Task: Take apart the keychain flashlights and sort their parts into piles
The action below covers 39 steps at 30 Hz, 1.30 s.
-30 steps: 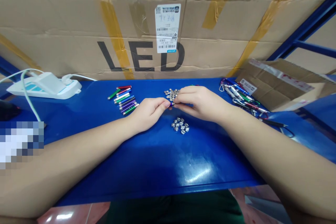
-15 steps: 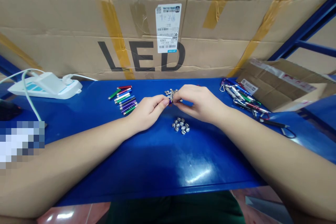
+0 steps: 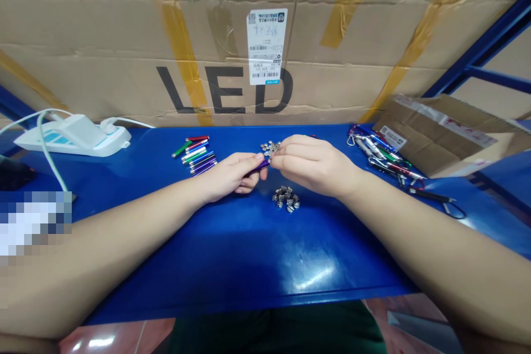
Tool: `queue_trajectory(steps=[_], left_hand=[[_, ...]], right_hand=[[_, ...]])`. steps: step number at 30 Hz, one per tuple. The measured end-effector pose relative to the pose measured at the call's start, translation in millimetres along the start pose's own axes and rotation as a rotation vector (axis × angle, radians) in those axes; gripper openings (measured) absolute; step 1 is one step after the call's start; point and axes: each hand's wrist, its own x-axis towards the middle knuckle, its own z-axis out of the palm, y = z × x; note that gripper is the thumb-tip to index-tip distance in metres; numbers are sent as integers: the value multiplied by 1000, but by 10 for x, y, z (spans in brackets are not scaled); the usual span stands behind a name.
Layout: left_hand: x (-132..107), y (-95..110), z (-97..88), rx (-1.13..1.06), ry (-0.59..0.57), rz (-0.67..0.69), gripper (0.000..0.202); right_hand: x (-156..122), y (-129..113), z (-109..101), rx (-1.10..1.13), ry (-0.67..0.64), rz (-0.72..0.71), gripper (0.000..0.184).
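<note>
Carton (image 3: 103, 38): marked "LED".
Blue tabletop (image 3: 249, 254): set before the carton.
Right hand (image 3: 317, 165): fingertips bunched at one end of the purple tube (image 3: 262, 165); whether anything is pinched cannot be told.
Left hand (image 3: 232, 174): closed, with the tube's body grasped.
Metal tubes (image 3: 199, 156): laid in a loose row, left of the hands.
Purple tube: held between the hands.
Silver caps (image 3: 286, 199): heaped on the near side of the hands.
Metal discs (image 3: 270, 147): scattered just beyond the fingertips.
</note>
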Motion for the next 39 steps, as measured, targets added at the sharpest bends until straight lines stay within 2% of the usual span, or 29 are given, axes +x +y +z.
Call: queue_trajectory(steps=[2, 4, 7, 9, 12, 16, 18, 24, 31, 33, 37, 39], left_hand=[[2, -27, 18, 10, 43, 66, 56], [-1, -62, 40, 89, 107, 149, 54], [-16, -81, 52, 345, 211, 251, 45], [-24, -70, 44, 519, 269, 312, 39], [-27, -55, 27, 636, 323, 357, 37], [-31, -59, 22, 536, 297, 275, 49], [-37, -49, 27, 521, 269, 241, 54], [-42, -17, 47, 712, 279, 353, 39], [-54, -31, 54, 765, 309, 400, 27], [-56, -26, 51, 751, 307, 387, 30], [-45, -38, 43, 621, 256, 235, 49], [-36, -57, 39, 564, 246, 189, 52]], right_hand=[[0, -19, 0, 83, 33, 149, 12], [-1, -37, 1, 216, 11, 373, 8], [-5, -47, 10, 423, -56, 657, 19], [-8, -37, 18, 509, -90, 733, 23], [-16, -7, 7, 498, -132, 685, 19], [-23, 21, -45, 291, -137, 404, 16], [-21, 16, -65, 253, -142, 331, 16], [-16, -11, -63, 363, -107, 548, 10], [-38, 17, -17, 574, -176, 635, 14], [-39, 20, -19, 517, -175, 578, 13], [-30, 21, -50, 266, -176, 337, 12], [-27, 28, -78, 202, -162, 262, 13]])
